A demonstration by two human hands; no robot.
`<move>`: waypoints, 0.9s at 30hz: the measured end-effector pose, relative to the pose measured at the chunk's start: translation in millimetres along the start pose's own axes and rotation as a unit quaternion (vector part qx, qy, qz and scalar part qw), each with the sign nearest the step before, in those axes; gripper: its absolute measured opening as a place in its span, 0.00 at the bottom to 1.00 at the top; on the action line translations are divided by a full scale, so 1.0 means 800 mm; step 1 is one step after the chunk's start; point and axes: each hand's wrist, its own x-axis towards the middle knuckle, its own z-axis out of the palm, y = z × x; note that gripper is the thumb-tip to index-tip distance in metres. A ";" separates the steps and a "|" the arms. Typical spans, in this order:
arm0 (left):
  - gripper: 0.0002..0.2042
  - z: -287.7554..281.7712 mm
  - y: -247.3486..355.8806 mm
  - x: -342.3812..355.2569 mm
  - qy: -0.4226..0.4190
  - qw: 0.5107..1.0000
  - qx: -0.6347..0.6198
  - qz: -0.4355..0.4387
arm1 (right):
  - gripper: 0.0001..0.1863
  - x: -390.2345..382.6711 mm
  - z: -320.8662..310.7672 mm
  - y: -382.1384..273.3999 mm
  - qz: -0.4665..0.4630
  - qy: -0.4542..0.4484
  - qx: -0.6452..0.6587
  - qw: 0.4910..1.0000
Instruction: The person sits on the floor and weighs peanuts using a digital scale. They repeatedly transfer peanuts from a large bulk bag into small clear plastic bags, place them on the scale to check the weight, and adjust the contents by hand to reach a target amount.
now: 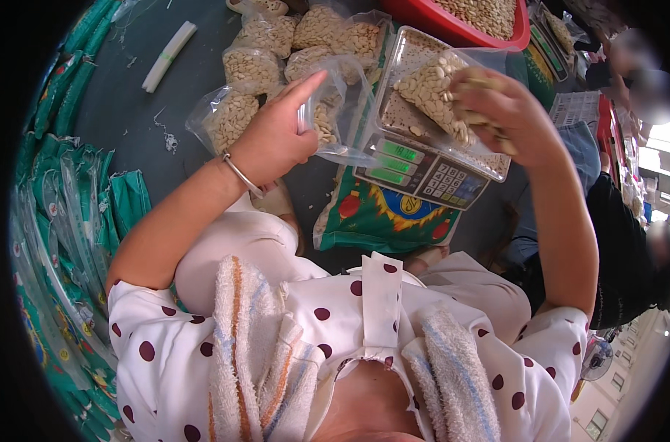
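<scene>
- Right hand (497,110) raised over the scale (423,166), fingers bunched around a fistful of pale seeds (430,92); fingertips buried in the seeds, so exact grip hard to make out.
- Clear bag (335,110) pinched at its mouth by the left hand (276,140), index finger pointing up; bag held just left of the scale, partly filled with seeds.
- Scale tray mostly hidden behind the right hand and a clear wrapping; green display and keypad visible at the front.
- Filled seed bags (276,44) heaped on the dark table (151,140) behind the left hand.
- Red tub (460,26) of seeds cut off at the top edge.
- Green printed bags (62,206) stacked along the left, bent by the lens.
- Another person at far right, blurred and partly cut off.
</scene>
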 end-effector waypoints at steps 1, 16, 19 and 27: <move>0.34 -0.003 -0.001 0.001 -0.031 0.999 0.005 -0.037 | 0.15 0.015 0.024 -0.003 0.021 -0.052 0.015 0.998; 0.33 -0.009 -0.015 -0.001 0.030 0.999 -0.042 0.007 | 0.15 0.021 0.046 0.030 -0.028 0.018 -0.226 0.973; 0.33 -0.009 -0.011 0.004 0.041 0.997 -0.064 0.019 | 0.12 0.023 0.040 0.116 -0.032 0.042 -0.439 0.897; 0.33 -0.013 -0.019 0.002 0.058 0.997 -0.043 0.016 | 0.13 0.037 0.069 0.172 -0.073 0.058 -0.614 0.784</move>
